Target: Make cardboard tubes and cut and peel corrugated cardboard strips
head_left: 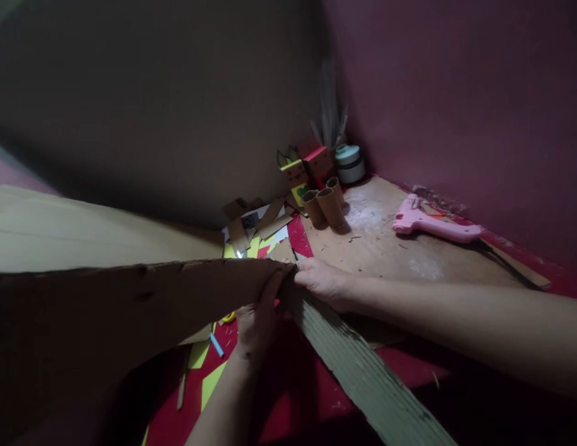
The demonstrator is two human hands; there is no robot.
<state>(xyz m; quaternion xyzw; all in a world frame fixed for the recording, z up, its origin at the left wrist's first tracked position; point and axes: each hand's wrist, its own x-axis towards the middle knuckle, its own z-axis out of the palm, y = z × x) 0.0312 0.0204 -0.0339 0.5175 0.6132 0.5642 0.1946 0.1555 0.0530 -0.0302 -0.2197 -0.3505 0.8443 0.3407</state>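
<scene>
A large brown cardboard piece [176,294] spans the left side, its cut edge facing up. My left hand [258,319] is closed on this piece near its right end, thumb against the face. My right hand [318,279] is closed just right of that end, at the upper end of a ribbed cardboard strip [353,356] that slants down to the lower right. The two pieces touch or lie very close between my hands. Whether the right fingers also hold a small tool is too dark to tell.
A pink glue gun [432,223] lies on a board [376,254] at the right. Three cardboard tubes [331,207], two decorated boxes [294,176] and a lidded jar [350,164] stand at the back corner. Paper and cardboard scraps [269,220] cover the red surface [288,384] beyond my hands.
</scene>
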